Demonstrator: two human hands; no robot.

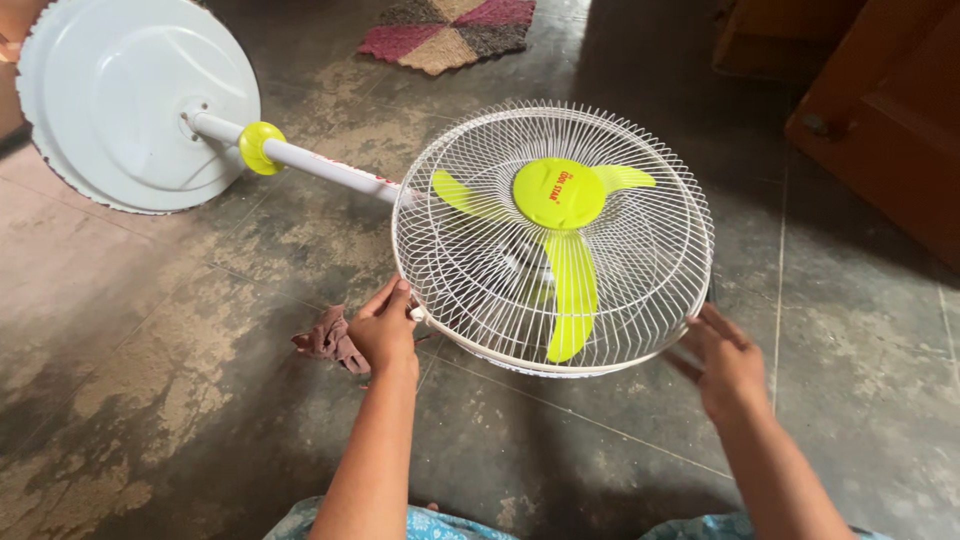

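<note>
On the stained floor (150,400) lies a pedestal fan, its white wire guard (552,238) facing up over the yellow-green blades (570,290). The left hand (385,330) grips the guard rim at its near left edge. The right hand (725,362) is open, fingers spread, just beside the right rim. A brown rag (328,340) lies near the left hand.

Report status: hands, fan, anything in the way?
Left hand gripping fan guard rim. Right hand open beside rim. Fan lying on floor. Rag by left hand.
</note>
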